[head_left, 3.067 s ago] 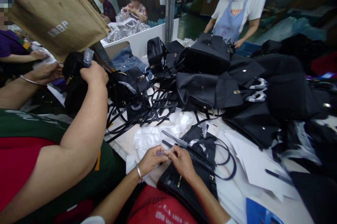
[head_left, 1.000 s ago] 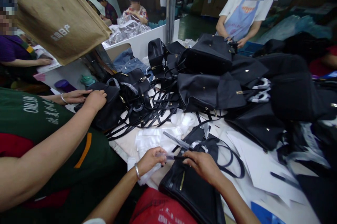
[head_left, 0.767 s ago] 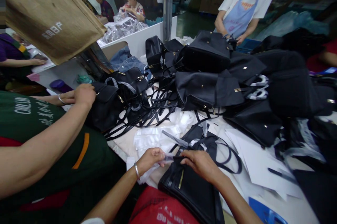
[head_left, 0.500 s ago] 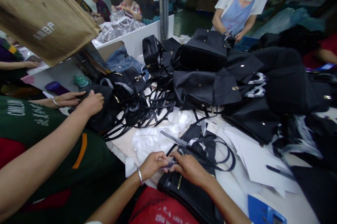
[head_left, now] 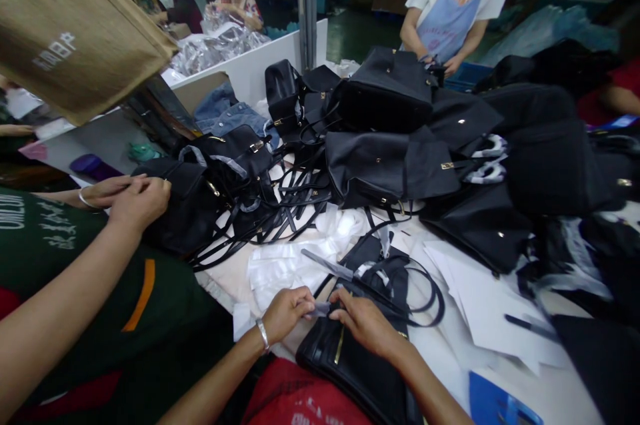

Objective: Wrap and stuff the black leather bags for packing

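A black bag (head_left: 365,372) with a gold zip lies in front of me, its thin straps (head_left: 434,292) looped off to the right. Above its upper edge, my left hand (head_left: 290,313) pinches a small strip of clear plastic film (head_left: 321,309). The strip stretches across to my right hand (head_left: 364,320), whose fingers are closed around something small and dark at its other end; the fingertips hide what that is. Just beyond my hands, a long strip wrapped in film (head_left: 327,264) lies across the straps.
White wrapping sheets (head_left: 280,268) lie beyond my left hand, paper sheets (head_left: 480,305) and a blue object (head_left: 500,402) to the right. Black bags (head_left: 380,165) are heaped behind. A co-worker's hands (head_left: 137,202) are at a bag on the left; another person (head_left: 450,18) stands across the table.
My hands have drawn slightly apart, so more of the film strip shows between them. The co-worker's hands on the left have shifted left and closer together.
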Demonstrator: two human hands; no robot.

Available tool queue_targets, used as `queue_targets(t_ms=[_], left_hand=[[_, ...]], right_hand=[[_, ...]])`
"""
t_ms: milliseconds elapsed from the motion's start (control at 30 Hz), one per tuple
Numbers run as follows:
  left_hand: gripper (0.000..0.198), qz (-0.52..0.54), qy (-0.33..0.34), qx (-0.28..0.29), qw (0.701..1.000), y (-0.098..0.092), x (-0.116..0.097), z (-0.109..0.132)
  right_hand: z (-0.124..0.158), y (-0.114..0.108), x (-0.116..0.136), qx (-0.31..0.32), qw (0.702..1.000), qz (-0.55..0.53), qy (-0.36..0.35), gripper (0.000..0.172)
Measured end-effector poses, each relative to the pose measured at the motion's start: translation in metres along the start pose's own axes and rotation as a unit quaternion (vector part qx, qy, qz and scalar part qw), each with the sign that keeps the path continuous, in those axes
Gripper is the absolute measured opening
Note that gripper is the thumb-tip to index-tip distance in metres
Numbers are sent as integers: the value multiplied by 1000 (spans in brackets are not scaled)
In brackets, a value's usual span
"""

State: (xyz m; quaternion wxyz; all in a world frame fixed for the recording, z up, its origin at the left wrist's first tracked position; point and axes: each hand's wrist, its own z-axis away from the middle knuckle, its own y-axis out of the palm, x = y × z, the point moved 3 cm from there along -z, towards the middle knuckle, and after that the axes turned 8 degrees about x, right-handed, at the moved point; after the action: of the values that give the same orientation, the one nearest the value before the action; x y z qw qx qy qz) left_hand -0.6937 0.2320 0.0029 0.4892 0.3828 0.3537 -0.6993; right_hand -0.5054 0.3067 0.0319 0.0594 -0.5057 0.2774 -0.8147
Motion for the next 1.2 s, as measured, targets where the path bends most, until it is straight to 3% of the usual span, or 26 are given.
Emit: queue_targets(t_ms=[100, 167, 333, 400, 533, 633, 733, 900, 967, 1067, 1200], left_hand=[[21, -51, -13, 23, 998, -6, -5, -2], [19, -137, -23, 50, 989, -9, -10, -3], [19, -376, -38, 106, 920, -8, -27, -12], [20, -379, -21, 128, 916, -7, -40, -15], [18, -283, 37, 177, 942, -5, -72, -16], [16, -265, 58, 193, 943, -3, -83, -19], [13, -298, 39, 182, 936, -1, -71, -28], [13, -239, -23, 216, 946, 2, -31, -44], [12, -301, -31, 173, 937, -1, -22, -52], [12, -417, -25, 104, 902, -6, -16, -63], [16, -453, -1, 75, 888, -10, -18, -68]], right_hand=[[-1, -1, 1, 5, 999, -53, -8, 19], [0, -3, -1, 15, 996, -83, -5, 21], [5, -18, 2, 19, 997, -76, -3, 23], [11, -30, 10, 16, 998, -67, -3, 25], [25, -52, 26, 20, 996, -89, 10, 28], [25, -52, 29, 18, 993, -117, 12, 28], [13, -36, 18, 9, 990, -138, 5, 26], [-12, -9, -24, 20, 991, -130, 22, 26], [-22, -11, -44, -45, 994, -55, 78, 27], [-39, -21, -65, -141, 968, 118, 170, 30], [-59, -21, -71, -68, 943, 246, 214, 16]])
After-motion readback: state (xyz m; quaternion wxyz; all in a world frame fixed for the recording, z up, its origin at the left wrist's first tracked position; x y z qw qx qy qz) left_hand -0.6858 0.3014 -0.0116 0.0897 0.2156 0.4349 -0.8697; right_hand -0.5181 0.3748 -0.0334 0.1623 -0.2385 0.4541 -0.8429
